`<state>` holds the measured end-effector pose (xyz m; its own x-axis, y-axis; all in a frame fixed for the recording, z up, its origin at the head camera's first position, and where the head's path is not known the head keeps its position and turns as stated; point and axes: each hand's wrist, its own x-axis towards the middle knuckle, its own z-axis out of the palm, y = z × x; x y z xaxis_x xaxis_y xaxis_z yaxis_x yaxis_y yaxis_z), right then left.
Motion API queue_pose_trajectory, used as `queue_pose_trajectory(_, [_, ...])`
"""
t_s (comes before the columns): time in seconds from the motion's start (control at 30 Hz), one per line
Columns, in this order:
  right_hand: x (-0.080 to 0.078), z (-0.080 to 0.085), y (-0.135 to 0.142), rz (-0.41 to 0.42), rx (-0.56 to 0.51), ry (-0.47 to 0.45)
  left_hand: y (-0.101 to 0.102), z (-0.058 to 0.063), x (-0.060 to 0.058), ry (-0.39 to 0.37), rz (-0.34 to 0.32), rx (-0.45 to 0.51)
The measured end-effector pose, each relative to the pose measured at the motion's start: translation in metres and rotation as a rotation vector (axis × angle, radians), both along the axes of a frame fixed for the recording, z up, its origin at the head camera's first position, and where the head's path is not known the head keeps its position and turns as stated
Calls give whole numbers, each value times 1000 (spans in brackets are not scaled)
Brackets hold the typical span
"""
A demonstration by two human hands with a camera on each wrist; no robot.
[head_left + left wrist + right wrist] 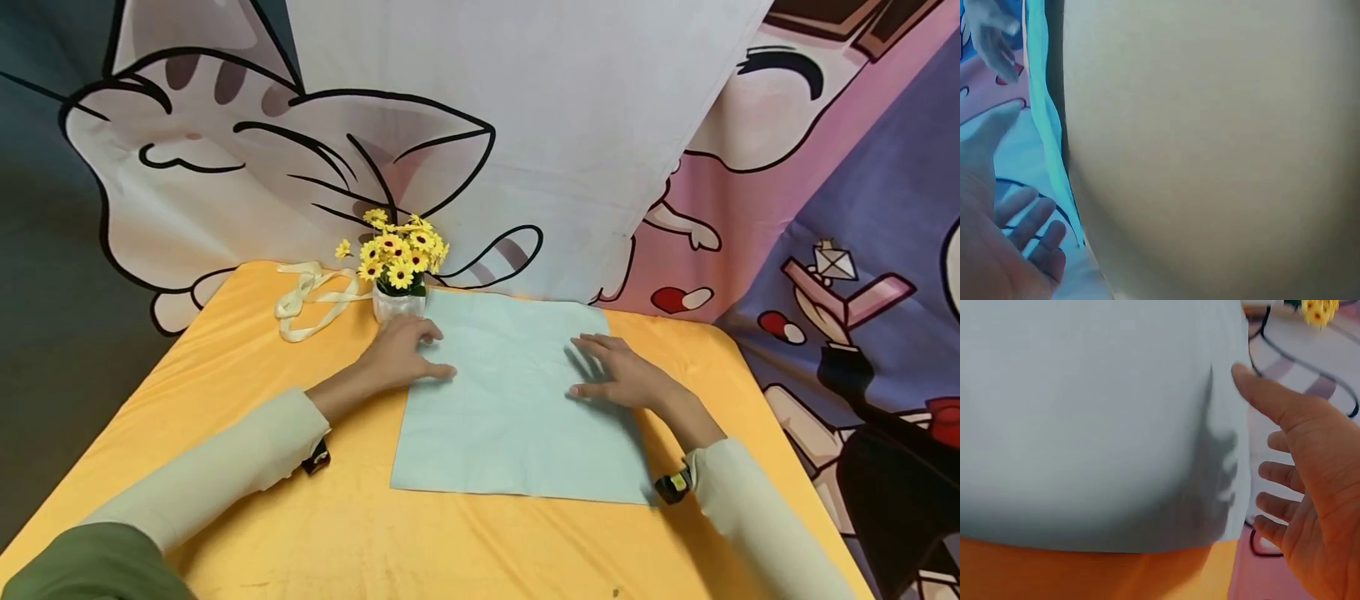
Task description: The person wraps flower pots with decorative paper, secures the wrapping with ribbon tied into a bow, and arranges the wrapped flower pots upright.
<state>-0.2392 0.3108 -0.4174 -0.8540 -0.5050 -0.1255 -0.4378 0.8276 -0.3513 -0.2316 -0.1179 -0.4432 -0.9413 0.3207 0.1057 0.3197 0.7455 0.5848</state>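
Observation:
A light blue square sheet (517, 417) lies flat on the yellow tablecloth, with faint creases across it. Over its left edge is my left hand (401, 354), thumb and fingers spread apart and holding nothing. The right hand (626, 375) hovers over the sheet's right side, fingers loosely extended, casting a shadow on the surface. From the right wrist, that hand's palm and fingers (1279, 475) show with no object in them. In the left wrist view, the left palm (991, 244) is bare, and the sheet (1044, 112) appears as a thin strip.
Behind the left hand stands a white pot of yellow flowers (401, 258), close to the sheet's back left corner. A cream ribbon (300, 300) lies loosely curled left of it. A cartoon-printed curtain (555, 125) hangs along the table's back edge. Yellow tablecloth (337, 525) extends in front.

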Motion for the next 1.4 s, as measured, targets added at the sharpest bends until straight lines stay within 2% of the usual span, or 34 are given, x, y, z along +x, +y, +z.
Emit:
queue_pose_trajectory(0.1, [22, 5, -4, 32, 12, 48, -14, 1, 2, -36, 147, 117])
queue_pose_trajectory(0.23, [54, 6, -3, 55, 17, 97, -30, 2, 1, -53, 304, 210])
queue_pose_trajectory(0.37, [82, 4, -1, 76, 25, 152, -39, -1, -6, -25, 428, 283])
queue_pose_trajectory(0.5, [105, 2, 4, 71, 51, 178, -39, -3, -16, -21, 509, 353])
queue_pose_trajectory(0.67, [126, 1, 13, 62, 63, 185, -35, -5, -30, -61, 529, 370])
queue_pose_trajectory(0.83, [140, -5, 17, 57, 63, 197, -35, -7, -42, -68, 509, 320])
queue_pose_trajectory(1.03, [148, -10, 17, 53, 57, 211, -37, -9, -50, -39, 472, 332])
queue_pose_trajectory(1.17, [151, -11, 17, 46, 71, 210, -41, -16, -54, -22, 448, 347])
queue_pose_trajectory(1.4, [154, -12, 17, 53, 81, 218, -43, -18, -55, -18, 414, 382])
